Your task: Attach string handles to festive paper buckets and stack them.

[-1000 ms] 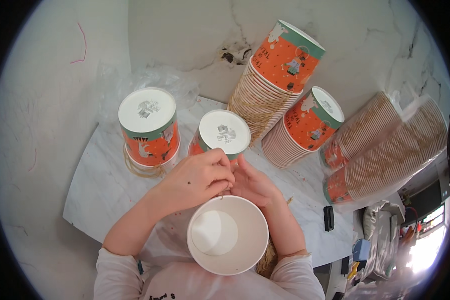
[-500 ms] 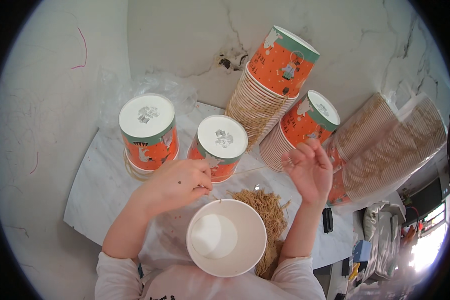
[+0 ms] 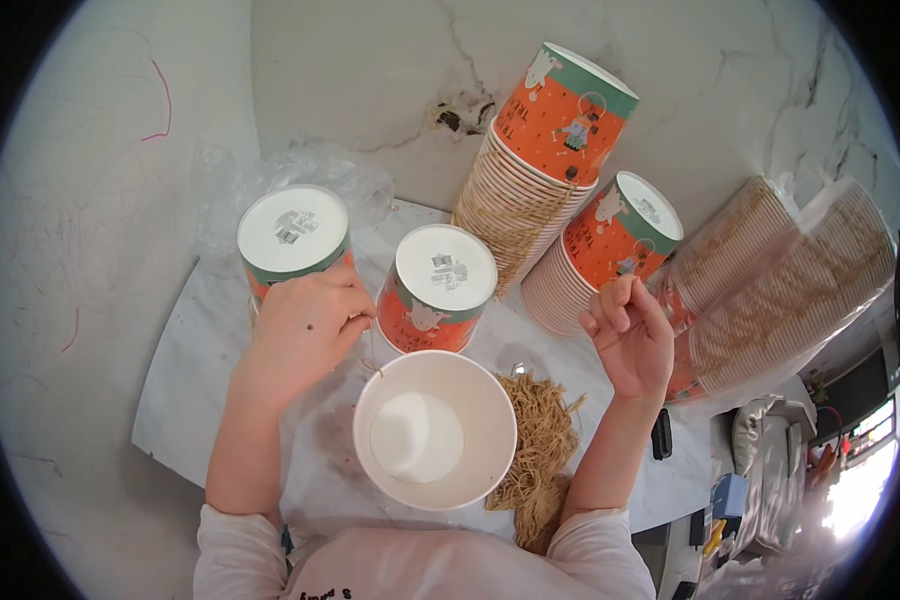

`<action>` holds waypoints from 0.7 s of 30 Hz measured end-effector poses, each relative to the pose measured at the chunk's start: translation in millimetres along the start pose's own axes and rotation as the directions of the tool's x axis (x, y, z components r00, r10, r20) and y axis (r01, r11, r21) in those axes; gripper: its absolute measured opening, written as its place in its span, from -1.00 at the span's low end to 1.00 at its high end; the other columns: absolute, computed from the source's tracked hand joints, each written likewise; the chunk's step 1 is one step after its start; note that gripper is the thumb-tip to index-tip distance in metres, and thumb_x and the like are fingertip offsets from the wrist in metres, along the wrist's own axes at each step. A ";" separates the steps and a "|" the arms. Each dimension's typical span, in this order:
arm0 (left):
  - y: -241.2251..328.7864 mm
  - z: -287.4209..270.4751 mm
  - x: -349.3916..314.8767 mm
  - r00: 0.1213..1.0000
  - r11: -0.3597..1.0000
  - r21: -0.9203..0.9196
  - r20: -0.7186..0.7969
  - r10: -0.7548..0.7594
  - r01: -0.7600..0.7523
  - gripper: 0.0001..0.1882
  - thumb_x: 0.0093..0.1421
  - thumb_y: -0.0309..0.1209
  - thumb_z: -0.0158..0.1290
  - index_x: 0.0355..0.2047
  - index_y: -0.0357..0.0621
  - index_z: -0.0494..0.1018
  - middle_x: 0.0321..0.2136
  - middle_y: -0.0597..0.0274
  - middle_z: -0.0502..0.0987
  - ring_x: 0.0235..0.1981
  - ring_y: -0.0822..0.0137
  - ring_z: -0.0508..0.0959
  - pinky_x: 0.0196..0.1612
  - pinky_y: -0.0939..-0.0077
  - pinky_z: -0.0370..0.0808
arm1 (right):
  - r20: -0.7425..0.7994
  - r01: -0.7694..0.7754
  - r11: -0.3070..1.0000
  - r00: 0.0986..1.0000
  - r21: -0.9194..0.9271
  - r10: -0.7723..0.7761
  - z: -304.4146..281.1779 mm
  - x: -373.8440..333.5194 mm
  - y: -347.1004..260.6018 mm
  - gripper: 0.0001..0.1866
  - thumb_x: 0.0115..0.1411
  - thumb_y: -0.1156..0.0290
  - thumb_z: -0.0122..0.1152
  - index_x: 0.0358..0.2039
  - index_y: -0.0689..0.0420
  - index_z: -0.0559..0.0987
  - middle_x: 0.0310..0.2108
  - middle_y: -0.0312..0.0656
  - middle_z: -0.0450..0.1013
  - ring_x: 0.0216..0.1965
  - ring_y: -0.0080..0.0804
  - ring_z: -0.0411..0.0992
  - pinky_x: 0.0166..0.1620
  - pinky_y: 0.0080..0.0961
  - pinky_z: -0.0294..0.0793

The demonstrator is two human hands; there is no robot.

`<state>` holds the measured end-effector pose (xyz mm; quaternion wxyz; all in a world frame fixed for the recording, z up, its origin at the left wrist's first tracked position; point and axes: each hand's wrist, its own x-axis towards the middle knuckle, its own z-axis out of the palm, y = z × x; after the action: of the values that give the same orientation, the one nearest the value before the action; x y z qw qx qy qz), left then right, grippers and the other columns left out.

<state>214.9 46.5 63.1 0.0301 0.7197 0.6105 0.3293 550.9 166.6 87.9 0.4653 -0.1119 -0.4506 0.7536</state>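
A white-lined paper bucket (image 3: 505,410) stands upright in front of me, its open mouth facing up. A short piece of brown twine (image 3: 370,366) shows at its far left rim. My left hand (image 3: 305,325) is closed in a pinch just above that twine, beside an upturned orange bucket (image 3: 425,320); a thin strand seems to run to its fingertips. Raised on the right, my right hand (image 3: 632,340) has thumb and fingers pinched together; what they hold, if anything, is too fine to make out. Between bucket and right forearm lies a tangled heap of brown twine (image 3: 538,435).
Another upturned bucket (image 3: 295,232) stands at the left. Behind are a tall bucket stack (image 3: 570,115) and a shorter one (image 3: 620,225). Plastic-wrapped stacks (image 3: 790,300) lie at the right. Crumpled clear plastic (image 3: 340,180) and a small black object (image 3: 661,435) are on the table (image 3: 195,400).
My left hand has moved left and away from me; my right hand has shifted slightly right. The open bucket has moved up and left. The strand stretched between my hands is no longer visible.
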 end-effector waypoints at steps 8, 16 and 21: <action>25.6 22.1 7.8 0.970 0.903 -0.368 -0.175 0.169 -0.223 -0.87 0.14 -0.53 0.24 -0.27 -0.18 0.63 -0.18 0.26 0.58 -0.31 0.23 0.64 -0.23 0.38 0.59 | 0.023 -0.013 0.677 0.999 -0.735 0.043 18.4 -1.7 43.7 -0.54 0.51 0.18 -0.15 -0.24 0.33 0.56 -0.28 -0.12 0.54 -0.17 -0.40 0.48 -0.03 -0.38 0.46; 55.6 44.6 2.3 0.899 0.816 -0.381 -0.230 0.372 -0.435 -0.81 0.11 -0.51 0.28 -0.25 -0.24 0.60 -0.12 0.19 0.57 -0.13 0.23 0.60 -0.15 0.37 0.56 | 0.044 -0.402 0.831 0.891 -0.385 0.452 33.3 -3.8 79.9 -0.44 0.54 0.05 -0.15 0.05 0.33 0.58 -0.02 -0.15 0.55 -0.03 -0.45 0.43 0.08 -0.46 0.39; 57.6 40.8 3.9 0.833 0.839 -0.147 -0.298 0.467 -0.523 -0.79 0.04 -0.50 0.30 -0.29 -0.21 0.59 0.00 0.19 0.55 0.01 0.15 0.54 0.00 0.24 0.47 | 0.229 -0.428 0.899 0.870 -0.093 0.437 27.4 -2.2 75.3 -0.54 0.50 0.12 -0.03 0.04 0.30 0.57 0.04 -0.10 0.51 0.07 -0.34 0.43 0.18 -0.36 0.40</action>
<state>285.3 50.1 58.6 -0.0534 0.7982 0.3599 0.4801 490.7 136.9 43.9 0.2236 -0.1254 -0.4825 0.8375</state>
